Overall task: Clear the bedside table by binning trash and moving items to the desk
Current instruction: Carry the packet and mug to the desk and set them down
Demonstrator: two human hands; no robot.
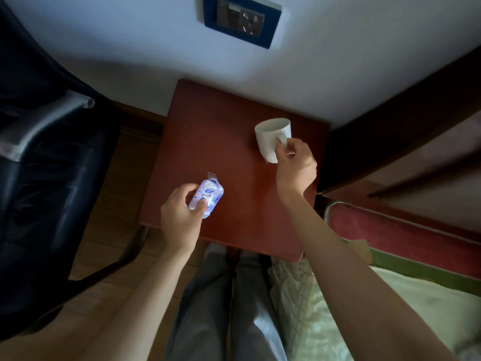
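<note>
A reddish-brown bedside table (223, 131) stands against the white wall. A white mug (270, 136) is tilted above its right part, and my right hand (295, 165) grips it by the handle. Over the table's front left part my left hand (179, 214) holds a small white and blue wrapped packet (208, 195), fingers curled around it. Apart from the mug and packet, nothing shows on the tabletop.
A black office chair (52, 157) with a metal armrest fills the left side. A bed (406, 290) with pale bedding and a dark headboard lies at the right. A wall socket (242, 20) sits above the table. My legs stand on the wooden floor in front.
</note>
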